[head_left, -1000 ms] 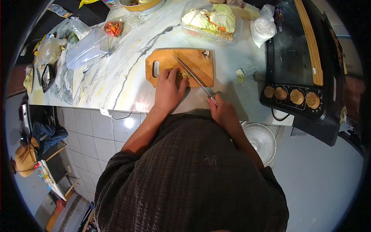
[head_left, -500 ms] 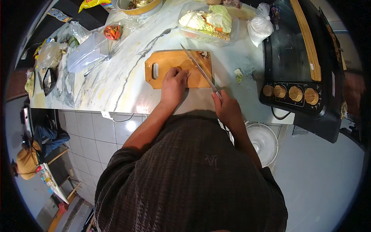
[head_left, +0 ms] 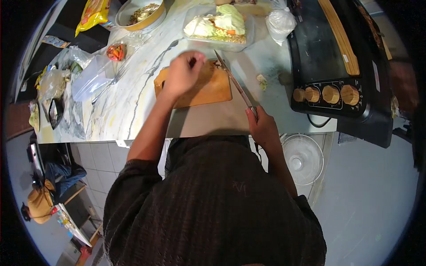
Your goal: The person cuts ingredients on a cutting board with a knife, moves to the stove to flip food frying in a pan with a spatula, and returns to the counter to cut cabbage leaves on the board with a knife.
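Slanting knife [head_left: 238,86] at board's [head_left: 204,92] right edge

Cutting board [head_left: 204,92] on counter [head_left: 122,113], knife [head_left: 237,83] seemingly over its right edge, oven [head_left: 330,57] rightward, cabbage [head_left: 228,20] in tub [head_left: 217,45] behind

Dark, near-black shirt [head_left: 208,213] of coarse, textured cloth; small tone-on-tone emblem [head_left: 240,186] on the front, its lettering unclear. Loose short sleeves [head_left: 133,179]; forearms [head_left: 155,124], left hand [head_left: 184,73] and right hand [head_left: 264,126] bare.
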Demonstrator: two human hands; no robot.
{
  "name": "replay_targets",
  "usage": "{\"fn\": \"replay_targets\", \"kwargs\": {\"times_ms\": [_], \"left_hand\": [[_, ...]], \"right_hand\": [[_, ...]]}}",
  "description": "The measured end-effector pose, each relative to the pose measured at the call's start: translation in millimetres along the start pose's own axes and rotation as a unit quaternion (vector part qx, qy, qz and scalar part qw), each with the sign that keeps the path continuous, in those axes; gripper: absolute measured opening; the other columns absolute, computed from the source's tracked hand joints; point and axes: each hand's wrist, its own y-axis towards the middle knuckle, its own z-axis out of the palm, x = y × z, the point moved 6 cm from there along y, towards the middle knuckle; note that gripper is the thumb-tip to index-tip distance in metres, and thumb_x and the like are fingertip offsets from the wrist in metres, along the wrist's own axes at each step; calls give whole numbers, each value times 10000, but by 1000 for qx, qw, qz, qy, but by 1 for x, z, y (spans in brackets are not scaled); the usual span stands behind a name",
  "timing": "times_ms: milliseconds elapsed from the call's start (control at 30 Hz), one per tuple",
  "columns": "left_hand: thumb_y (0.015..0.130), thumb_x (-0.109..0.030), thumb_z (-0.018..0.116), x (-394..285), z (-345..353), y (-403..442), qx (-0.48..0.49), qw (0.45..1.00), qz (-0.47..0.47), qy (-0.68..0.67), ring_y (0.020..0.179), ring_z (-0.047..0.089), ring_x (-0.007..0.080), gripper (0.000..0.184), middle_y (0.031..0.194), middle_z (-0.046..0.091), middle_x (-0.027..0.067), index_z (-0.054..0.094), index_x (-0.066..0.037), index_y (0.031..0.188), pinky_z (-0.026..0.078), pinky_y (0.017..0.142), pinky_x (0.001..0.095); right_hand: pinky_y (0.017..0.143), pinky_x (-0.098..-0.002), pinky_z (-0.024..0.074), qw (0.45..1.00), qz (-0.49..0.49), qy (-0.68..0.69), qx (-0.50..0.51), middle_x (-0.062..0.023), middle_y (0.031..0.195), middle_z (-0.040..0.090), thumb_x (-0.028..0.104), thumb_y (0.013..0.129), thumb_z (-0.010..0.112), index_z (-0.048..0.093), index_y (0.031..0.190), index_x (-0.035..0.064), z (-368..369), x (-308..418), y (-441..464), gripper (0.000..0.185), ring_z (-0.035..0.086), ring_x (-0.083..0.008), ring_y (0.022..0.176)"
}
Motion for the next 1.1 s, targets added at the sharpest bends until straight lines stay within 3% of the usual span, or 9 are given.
{"fn": "replay_targets", "kwargs": {"times_ms": [100, 167, 233, 300, 433, 633, 767, 833, 1100], "left_hand": [[919, -141, 681, -39, -5, 37, -34, 995, 91, 2, 738, 665, 240, 187, 896, 703, 191, 695, 4, 1037, 524, 708, 305], [920, -132, 628, -57, 0, 63, -85, 961, 259, 36, 735, 667, 342, 139, 847, 707, 163, 707, -36, 980, 527, 719, 390], [911, -127, 629, -51, 7, 80, -81, 948, 284, 115, 794, 663, 376, 129, 887, 705, 163, 723, -74, 982, 526, 749, 417], [892, -138, 648, -50, 13, 88, -57, 935, 261, 232, 832, 652, 399, 130, 897, 700, 172, 733, -91, 978, 524, 764, 442], [860, -181, 698, -49, 1, 78, -62, 969, 171, 168, 747, 681, 313, 117, 807, 705, 150, 746, -90, 914, 538, 708, 385], [793, -41, 758, -32, -46, 45, -135, 958, 236, 89, 715, 661, 215, 109, 870, 704, 112, 742, -24, 899, 532, 681, 314], [815, -44, 760, -3, -71, 15, -163, 972, 149, 84, 688, 624, 136, 108, 801, 694, 76, 747, -15, 918, 512, 668, 270], [810, -63, 787, 13, -79, 3, -157, 987, 32, 29, 659, 587, 83, 134, 782, 707, 46, 759, -21, 934, 494, 643, 239], [806, -103, 808, -17, -61, 3, -102, 994, 37, -5, 610, 511, 45, 124, 811, 721, 16, 779, -47, 912, 417, 568, 214]], "right_hand": [[618, -445, 445, 999, 40, 18, 9, -247, 729, 606, 348, 993, 554, 546, 880, -21, -4, -8, -7, 386, 595, -439, 681], [623, -454, 445, 999, 43, 28, -7, -251, 739, 608, 371, 993, 546, 550, 891, -21, -6, -13, -13, 405, 598, -443, 685], [630, -457, 451, 998, 46, 26, -19, -253, 749, 613, 376, 991, 545, 554, 902, -20, -8, -16, -18, 407, 607, -447, 702], [637, -460, 456, 998, 49, 24, -28, -255, 759, 618, 382, 990, 544, 559, 913, -20, -10, -21, -20, 409, 616, -450, 719], [661, -470, 474, 998, 60, 11, -18, -245, 783, 641, 362, 982, 557, 579, 948, -7, -5, -29, -17, 371, 638, -450, 771], [704, -500, 493, 999, -38, -19, -23, -202, 844, 651, 328, 968, 578, 595, 977, 33, 7, -3, 6, 296, 638, -440, 799], [765, -511, 508, 991, -123, -35, -39, -182, 979, 618, 263, 943, 599, 585, 996, 57, 25, 18, 30, 213, 625, -419, 894], [787, -481, 508, 988, -139, -59, -43, -171, 998, 623, 235, 929, 615, 596, 1043, 63, 35, 25, 44, 208, 626, -398, 920], [838, -458, 500, 989, -137, 13, -50, -164, 1034, 618, 141, 900, 641, 589, 1123, 58, 36, 36, 45, 244, 614, -381, 974]]}}
